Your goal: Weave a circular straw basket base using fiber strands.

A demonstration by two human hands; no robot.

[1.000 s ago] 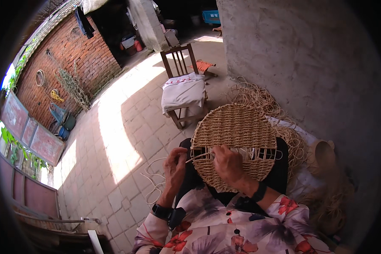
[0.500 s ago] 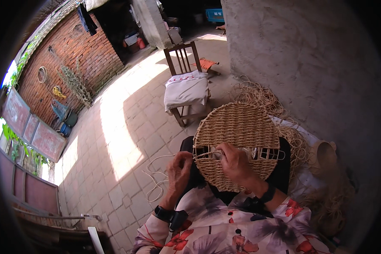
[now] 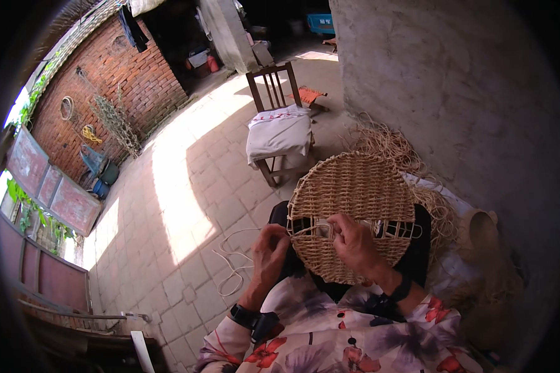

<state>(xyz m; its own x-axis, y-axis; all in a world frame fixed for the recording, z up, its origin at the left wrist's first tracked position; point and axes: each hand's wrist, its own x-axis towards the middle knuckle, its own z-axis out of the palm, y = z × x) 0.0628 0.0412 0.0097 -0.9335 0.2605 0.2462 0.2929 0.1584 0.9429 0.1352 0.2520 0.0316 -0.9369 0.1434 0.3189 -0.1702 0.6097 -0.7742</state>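
Note:
A round woven straw-cord mat rests on my lap. An open band with bare crosswise strands runs across it, between a larger woven part above and a smaller one below. My right hand lies over this gap, thumb and fingers pinched on a strand there; the fingertips are partly hidden. At the mat's left edge, my left hand is closed in a pinch on a pale cord, whose loose length trails down in loops to the left. Both wrists wear dark bands.
Loose straw cord is heaped by the wall at right, near a tan rounded container. A wooden chair with a white cloth stands ahead, an orange low stool behind it. Sunlit paving stretches left.
My left hand has come a little closer to the mat's edge. The right hand stays over the gap with its fingers shifted slightly. The whole view has moved slightly.

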